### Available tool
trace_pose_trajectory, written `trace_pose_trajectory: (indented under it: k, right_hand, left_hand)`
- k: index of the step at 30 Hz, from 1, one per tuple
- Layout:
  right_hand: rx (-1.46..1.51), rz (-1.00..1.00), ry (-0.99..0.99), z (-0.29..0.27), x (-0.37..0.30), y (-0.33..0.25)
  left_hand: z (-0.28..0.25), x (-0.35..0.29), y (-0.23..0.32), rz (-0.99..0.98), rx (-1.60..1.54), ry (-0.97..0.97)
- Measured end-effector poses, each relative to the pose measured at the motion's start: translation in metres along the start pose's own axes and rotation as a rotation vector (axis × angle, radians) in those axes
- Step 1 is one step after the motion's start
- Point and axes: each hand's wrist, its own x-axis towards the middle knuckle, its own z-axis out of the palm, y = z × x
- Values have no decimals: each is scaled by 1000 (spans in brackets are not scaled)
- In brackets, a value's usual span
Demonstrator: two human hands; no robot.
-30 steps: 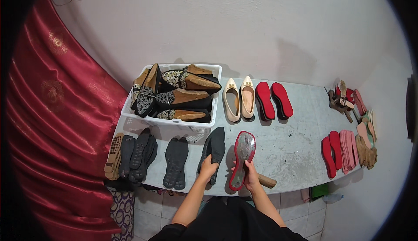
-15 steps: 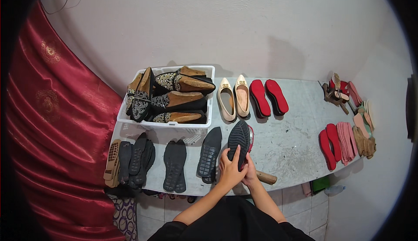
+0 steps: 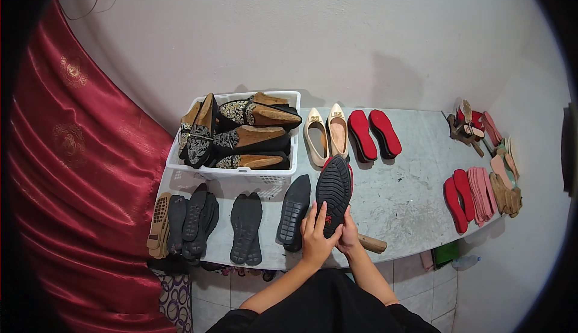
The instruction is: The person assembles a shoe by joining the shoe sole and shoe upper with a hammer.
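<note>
Between both hands, over the table's front middle, I hold a black shoe sole (image 3: pixel 333 189), its ridged underside facing up and a strip of red showing along its edge. My left hand (image 3: pixel 316 242) is closed on the lower left side, fingers lying over the ridges. My right hand (image 3: pixel 348 235) grips the lower right edge from the side and beneath. Just left of it lie dark pointed soles (image 3: pixel 294 203). A wooden handle (image 3: pixel 372 244) rests right of my right hand; its far end is hidden. Behind the sole stand two cream flat shoes (image 3: pixel 338 134).
A white plastic basket (image 3: pixel 241 170) at the back left holds decorated shoes on wooden lasts. Red-topped soles (image 3: pixel 385 134) sit behind. More black soles (image 3: pixel 246 230) and tan soles (image 3: pixel 159 227) line the front left. Red soles (image 3: pixel 456 203) and pink pieces (image 3: pixel 480 194) lie right.
Both hands have tilted the sole and raised its toe end slightly away from me, so more of the ridged underside shows. The view has shifted a little.
</note>
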Motion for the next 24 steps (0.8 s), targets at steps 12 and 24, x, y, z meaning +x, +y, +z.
trace_pose_trajectory:
  k: [12, 24]
  right_hand:
    - [-16, -69, 27, 4, -2, 7]
    - [-14, 33, 27, 0, 15, -11]
  left_hand:
    - [-5, -7, 0, 1, 85, -136]
    - [-26, 8, -50, -352, -621, -275]
